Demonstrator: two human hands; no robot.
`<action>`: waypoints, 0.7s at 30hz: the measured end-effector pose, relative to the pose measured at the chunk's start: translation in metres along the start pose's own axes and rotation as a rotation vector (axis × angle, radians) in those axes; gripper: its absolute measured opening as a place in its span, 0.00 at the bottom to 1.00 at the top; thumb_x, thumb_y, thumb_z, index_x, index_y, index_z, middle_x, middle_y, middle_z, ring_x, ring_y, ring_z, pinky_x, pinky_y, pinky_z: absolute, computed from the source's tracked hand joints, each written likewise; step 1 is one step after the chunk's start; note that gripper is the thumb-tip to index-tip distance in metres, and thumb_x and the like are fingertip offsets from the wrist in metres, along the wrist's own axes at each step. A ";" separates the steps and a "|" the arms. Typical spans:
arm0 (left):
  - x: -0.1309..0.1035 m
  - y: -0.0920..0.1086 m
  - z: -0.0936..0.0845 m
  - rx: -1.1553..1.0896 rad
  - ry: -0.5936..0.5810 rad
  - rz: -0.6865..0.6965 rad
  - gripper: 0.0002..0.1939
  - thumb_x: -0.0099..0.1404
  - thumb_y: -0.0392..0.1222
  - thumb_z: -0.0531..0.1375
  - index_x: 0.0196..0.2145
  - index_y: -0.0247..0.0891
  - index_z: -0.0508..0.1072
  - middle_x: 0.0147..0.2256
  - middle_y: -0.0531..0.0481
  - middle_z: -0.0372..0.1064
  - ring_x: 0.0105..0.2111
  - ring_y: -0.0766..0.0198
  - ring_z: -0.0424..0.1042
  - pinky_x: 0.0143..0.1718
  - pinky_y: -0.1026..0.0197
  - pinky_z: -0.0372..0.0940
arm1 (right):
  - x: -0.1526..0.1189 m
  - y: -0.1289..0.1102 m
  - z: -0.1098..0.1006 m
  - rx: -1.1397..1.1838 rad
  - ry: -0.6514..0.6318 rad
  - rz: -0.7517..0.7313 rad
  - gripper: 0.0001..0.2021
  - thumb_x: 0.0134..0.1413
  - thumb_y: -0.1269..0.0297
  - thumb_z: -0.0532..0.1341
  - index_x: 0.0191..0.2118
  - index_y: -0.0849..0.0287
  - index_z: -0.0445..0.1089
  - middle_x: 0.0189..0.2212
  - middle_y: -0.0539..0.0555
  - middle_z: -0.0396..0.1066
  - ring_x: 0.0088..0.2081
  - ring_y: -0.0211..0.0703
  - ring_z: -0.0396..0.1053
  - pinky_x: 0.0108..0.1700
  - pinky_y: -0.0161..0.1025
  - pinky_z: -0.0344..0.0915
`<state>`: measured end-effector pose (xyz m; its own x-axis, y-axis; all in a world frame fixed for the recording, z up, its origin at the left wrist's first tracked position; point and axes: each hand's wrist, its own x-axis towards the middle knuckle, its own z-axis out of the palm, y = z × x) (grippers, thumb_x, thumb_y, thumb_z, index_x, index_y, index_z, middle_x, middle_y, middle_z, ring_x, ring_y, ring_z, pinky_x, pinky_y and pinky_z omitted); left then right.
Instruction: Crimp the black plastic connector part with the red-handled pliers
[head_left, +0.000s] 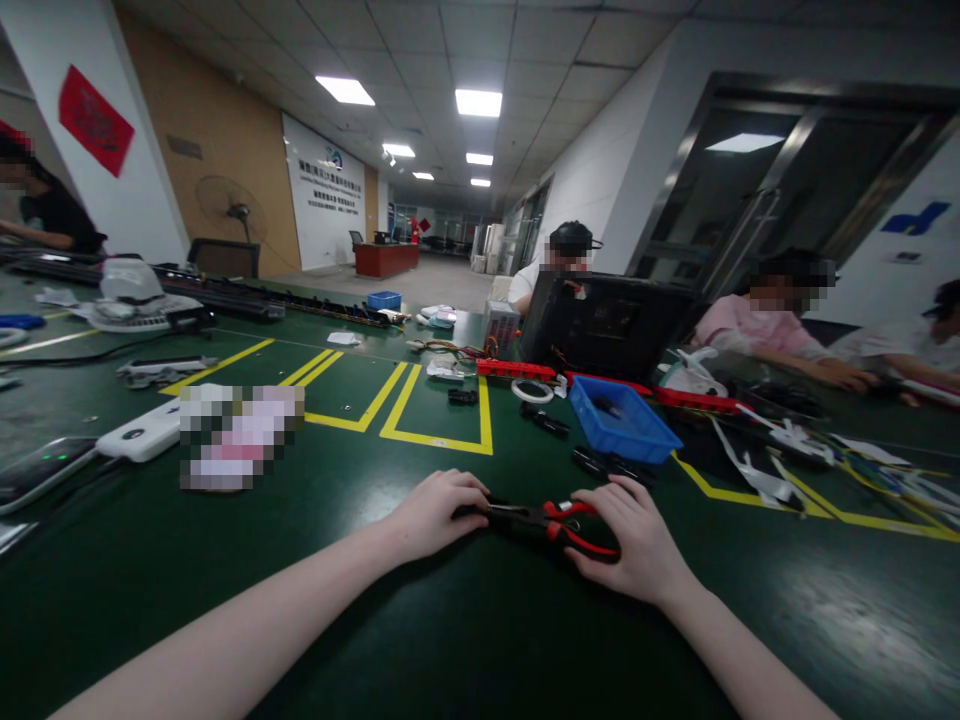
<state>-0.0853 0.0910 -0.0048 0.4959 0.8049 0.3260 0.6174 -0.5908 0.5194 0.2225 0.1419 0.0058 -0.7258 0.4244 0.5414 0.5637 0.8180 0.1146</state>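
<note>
Long-nose pliers (551, 515) with red and black handles lie level just above the green table (420, 640), their jaws pointing left. My right hand (637, 535) is closed around the handles, which stand a little apart. At the jaw tips, my left hand (439, 512) pinches a small dark piece (463, 511), mostly covered by the fingers. The tips reach that piece; whether they grip it I cannot tell. Just beyond my right hand are black cylindrical parts (600, 462) and a blue plastic bin (637, 445) with something dark inside.
Left of my arms lie a white power bank (139, 432), a phone (49, 472) and a blurred pinkish item (251, 440). A black case (607, 320) and red strips (517, 370) stand farther back. Cables and white straps (757, 475) lie right; people sit across the table.
</note>
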 end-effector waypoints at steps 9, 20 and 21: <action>0.001 -0.003 0.004 0.004 -0.003 0.009 0.09 0.66 0.35 0.61 0.44 0.41 0.75 0.48 0.48 0.71 0.47 0.56 0.70 0.51 0.53 0.64 | 0.000 -0.002 -0.002 0.028 -0.006 0.027 0.23 0.46 0.53 0.65 0.47 0.58 0.68 0.39 0.56 0.76 0.41 0.51 0.73 0.55 0.57 0.59; 0.001 -0.008 0.007 -0.013 -0.014 0.011 0.07 0.67 0.37 0.60 0.43 0.41 0.76 0.49 0.49 0.71 0.48 0.57 0.70 0.51 0.53 0.64 | -0.001 -0.006 -0.003 -0.005 0.012 0.036 0.23 0.47 0.51 0.65 0.46 0.59 0.67 0.38 0.57 0.75 0.40 0.51 0.73 0.56 0.57 0.58; 0.001 -0.008 0.006 -0.014 -0.016 0.011 0.07 0.67 0.37 0.60 0.43 0.41 0.76 0.49 0.49 0.71 0.48 0.57 0.70 0.51 0.53 0.64 | -0.001 -0.006 -0.003 -0.005 0.010 0.033 0.23 0.47 0.51 0.65 0.46 0.59 0.67 0.38 0.57 0.75 0.40 0.51 0.73 0.55 0.57 0.59</action>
<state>-0.0857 0.0958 -0.0135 0.5125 0.7974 0.3187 0.6035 -0.5985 0.5269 0.2209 0.1359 0.0070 -0.7028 0.4474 0.5532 0.5892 0.8017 0.1002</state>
